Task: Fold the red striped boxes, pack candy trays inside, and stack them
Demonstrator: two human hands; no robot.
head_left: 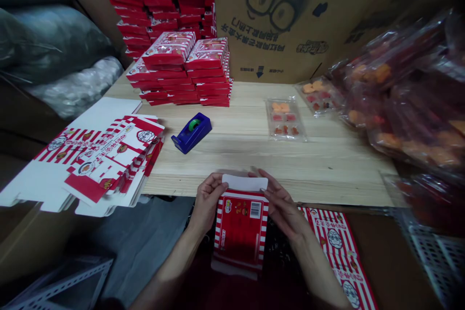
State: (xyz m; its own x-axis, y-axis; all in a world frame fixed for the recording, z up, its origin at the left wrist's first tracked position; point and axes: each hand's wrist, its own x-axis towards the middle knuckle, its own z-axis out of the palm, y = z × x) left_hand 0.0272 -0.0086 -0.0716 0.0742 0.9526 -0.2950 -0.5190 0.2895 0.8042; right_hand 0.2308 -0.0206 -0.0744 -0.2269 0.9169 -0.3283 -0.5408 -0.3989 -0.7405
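A red and white striped cardboard box point(240, 232) with a barcode is held between my hands at the table's front edge, its white end flap raised at the far end. My left hand point(209, 199) pinches the upper left corner, thumb on the flap's edge. At the upper right corner my right hand point(281, 203) grips the box with its thumb near the flap, its fingers slightly blurred. Beyond them on the table lie a blue tape dispenser point(192, 133) with a green roll and a clear-wrapped tray of gummy candies point(285, 118).
Flat printed box blanks point(112, 155) lie on the left. Finished-looking red boxes point(174, 68) are stacked at the back left, beside a large brown carton point(276, 19). Several wrapped candy packs point(410, 106) pile up on the right. Striped printed card point(337, 247) lies below the table edge.
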